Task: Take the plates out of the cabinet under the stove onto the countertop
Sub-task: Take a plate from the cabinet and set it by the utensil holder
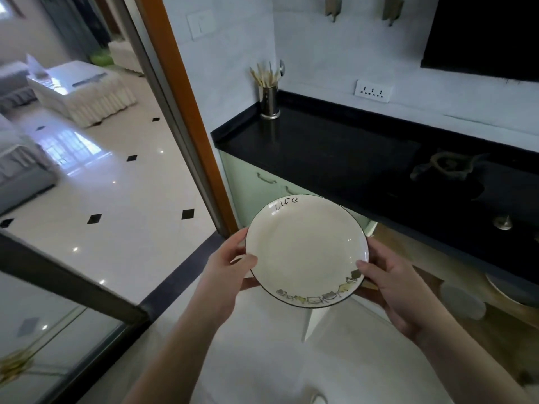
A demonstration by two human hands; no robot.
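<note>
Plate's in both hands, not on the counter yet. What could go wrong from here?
1. The plate is held only at opposite rims by the left hand and right hand, in mid-air over the tiled floor; a slip would likely break it.
2. The utensil holder stands on the countertop corner; a set-down there might knock it.
3. The gas burner limits flat room on the right.

From my feed I see a shiny steel cylindrical utensil holder point(269, 102) bristling with wooden chopsticks point(264, 74) (a spoon among them), a white wall socket strip point(373, 90), a white light switch point(201, 23), and glossy cream floor tiles point(116, 185) with black diamonds.
</note>
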